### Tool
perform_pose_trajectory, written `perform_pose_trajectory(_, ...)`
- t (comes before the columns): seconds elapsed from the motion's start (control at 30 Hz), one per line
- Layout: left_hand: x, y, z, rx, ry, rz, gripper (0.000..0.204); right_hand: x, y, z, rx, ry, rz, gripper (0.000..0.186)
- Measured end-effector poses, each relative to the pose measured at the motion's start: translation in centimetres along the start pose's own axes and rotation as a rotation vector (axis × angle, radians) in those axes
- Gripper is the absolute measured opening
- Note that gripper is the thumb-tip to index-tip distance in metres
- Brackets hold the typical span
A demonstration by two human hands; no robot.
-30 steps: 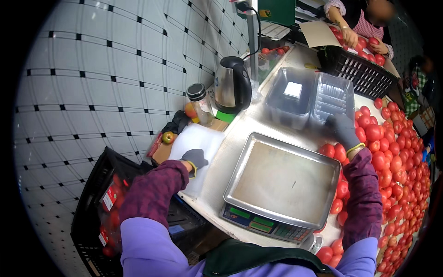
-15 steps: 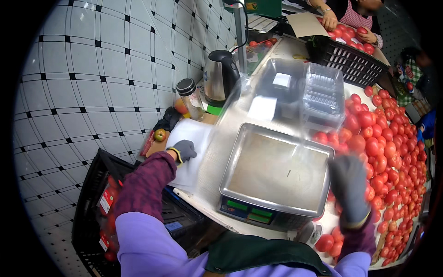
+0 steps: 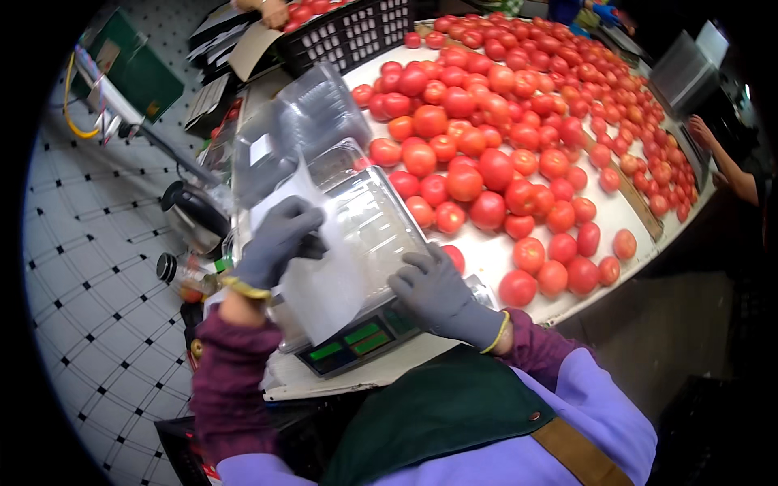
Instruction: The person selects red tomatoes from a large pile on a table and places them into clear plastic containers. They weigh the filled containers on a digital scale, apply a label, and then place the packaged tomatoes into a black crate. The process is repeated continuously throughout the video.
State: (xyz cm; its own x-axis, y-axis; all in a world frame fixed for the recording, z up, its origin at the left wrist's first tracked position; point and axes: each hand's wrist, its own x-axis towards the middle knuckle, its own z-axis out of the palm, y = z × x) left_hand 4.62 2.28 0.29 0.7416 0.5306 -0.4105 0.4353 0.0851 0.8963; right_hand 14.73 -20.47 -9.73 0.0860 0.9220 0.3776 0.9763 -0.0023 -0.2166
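My left hand [image 3: 279,239], in a grey glove with a yellow cuff, pinches a thin white sheet [image 3: 328,296]. The sheet hangs over the left part of a clear plastic container [image 3: 369,219], which lies on the metal scale [image 3: 356,344] with green displays. My right hand [image 3: 446,296], gloved alike, has its fingers curled over the container's near right edge; the thumb side is partly hidden. Red tomatoes [image 3: 466,182] lie close beyond the container, on its right.
Stacked clear containers [image 3: 320,109] stand behind the scale. A black crate [image 3: 352,36] is at the back, with a person's hand [image 3: 273,11] by it. A kettle [image 3: 194,219] and a jar [image 3: 182,271] stand at left. A wooden divider [image 3: 636,202] crosses the tomato table.
My view has turned right. The left hand has lifted a white sheet from beside the scale over it. A clear container now lies on the scale, and my right hand has come to its edge.
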Motion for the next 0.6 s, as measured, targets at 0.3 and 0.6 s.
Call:
perform_pose_trajectory(0.3,6.0,-5.2,5.2,0.906,0.038,0.487,0.045,-1.5,0.9,0.5,0.107,0.149,-0.033,0.033)
perform_pose_trajectory(0.6,3.3,-5.4,7.2,1.370,-0.077,0.330,0.098,-2.0,7.5,-0.8,0.290,0.103,0.079,0.040)
